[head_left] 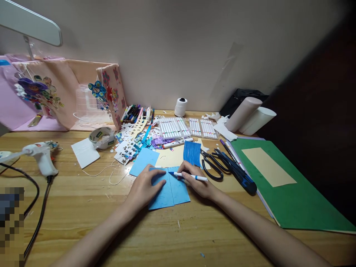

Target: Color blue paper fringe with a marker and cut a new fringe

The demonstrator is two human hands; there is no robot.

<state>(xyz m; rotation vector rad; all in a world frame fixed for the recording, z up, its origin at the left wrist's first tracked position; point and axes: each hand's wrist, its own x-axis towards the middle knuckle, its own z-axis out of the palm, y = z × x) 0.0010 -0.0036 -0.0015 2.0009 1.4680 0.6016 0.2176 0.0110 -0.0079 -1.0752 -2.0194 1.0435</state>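
The light-blue sheet (163, 195) lies flat on the wooden tabletop (130, 241), centred in front of the person. Its surface is matte and slightly mottled; a thin dark line divides it lengthwise, and the lower edge is stepped at that line. Whether the line is a drawn mark or a seam cannot be told. The left hand (144, 187) rests on the left part of the sheet, grip apart, thumb and forefinger spread. The grip of the right hand (202, 188) is clamped on a white-barrelled marker (200, 178), its blue tip at the sheet near the dividing line.

Directly beyond lie a blue card (144, 161), a cream sheet (170, 157) and a streaked dark-blue piece (191, 152). Black-handled scissors (213, 168) lie to the right, near a green sheet (308, 202) bearing a cream rectangle (269, 166).

Two clear cases (174, 128) (204, 128) hold rows of white markers with coloured bands. Paper scraps (125, 148) surround the left case; a tape roll (101, 137) and a white glue gun (43, 157) lie farther left.

At the rear left, a pink-lined box (65, 96) contains a clear rack (89, 104) and hanging flower ornaments (97, 89). A thread spool (181, 107) stands before the plain grey wall (178, 55); two pale rolls (244, 113) lean at the rear right.
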